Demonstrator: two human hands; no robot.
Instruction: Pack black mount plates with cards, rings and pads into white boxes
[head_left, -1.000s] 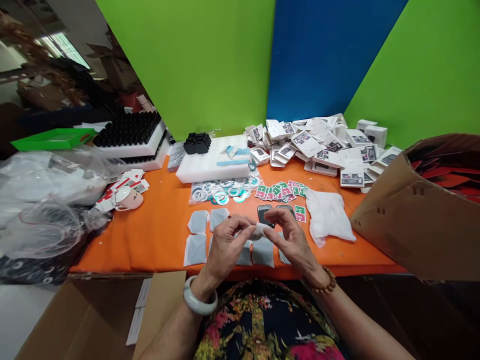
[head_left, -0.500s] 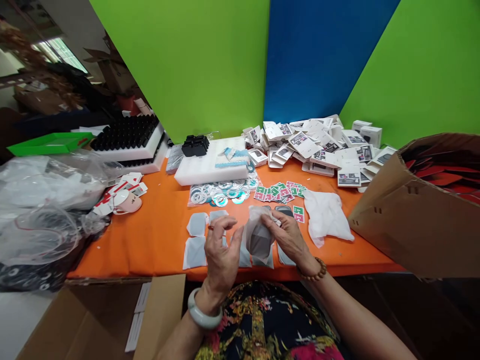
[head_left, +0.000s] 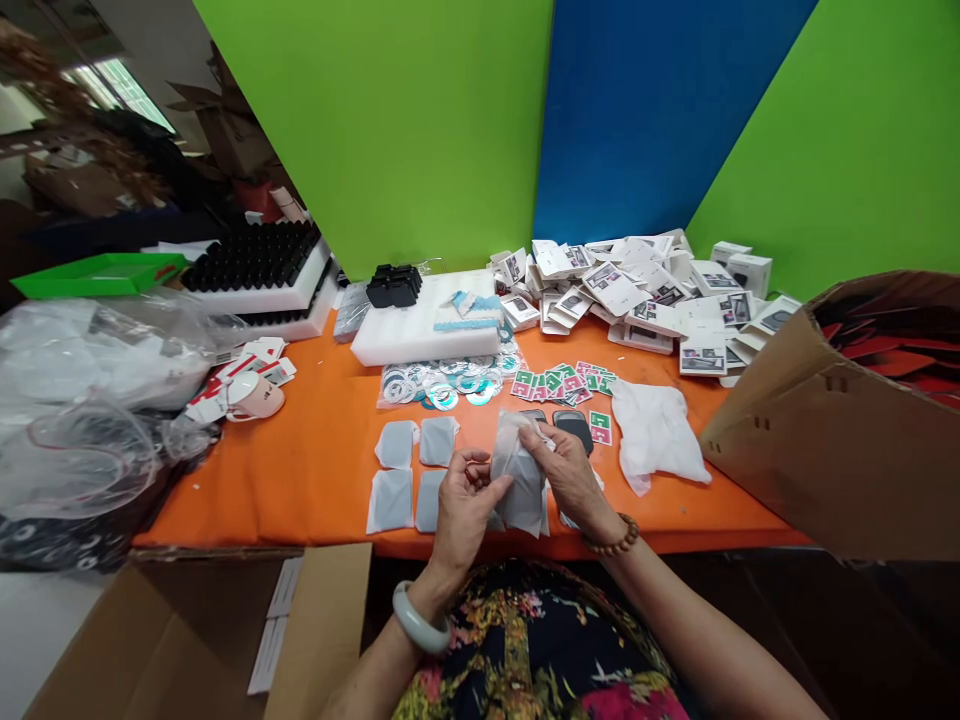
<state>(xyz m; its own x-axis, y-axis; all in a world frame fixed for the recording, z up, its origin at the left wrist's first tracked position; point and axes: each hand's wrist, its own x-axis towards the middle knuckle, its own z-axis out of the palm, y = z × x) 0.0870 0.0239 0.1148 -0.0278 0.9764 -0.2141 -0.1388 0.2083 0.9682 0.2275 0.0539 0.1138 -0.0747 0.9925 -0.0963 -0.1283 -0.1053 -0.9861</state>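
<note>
Green panels (head_left: 375, 130) and a blue panel (head_left: 645, 110) back the orange tabletop (head_left: 300, 460). From my remote seat I see a translucent sleeve (head_left: 520, 492), greyish as if filled, held up near the front edge. The right hand (head_left: 576, 482) pinches its upper end between thumb and fingers; the left hand (head_left: 463, 512) has its thumb against the side, fingers curled, and I cannot tell whether they grip. Sleeved pieces (head_left: 391, 502) lie in rows leftward; a dark pad (head_left: 573, 430) sits just beyond the right hand. I judge the step as tidying the sleeve; next calls for a steady right pinch while the left thumb smooths.
</note>
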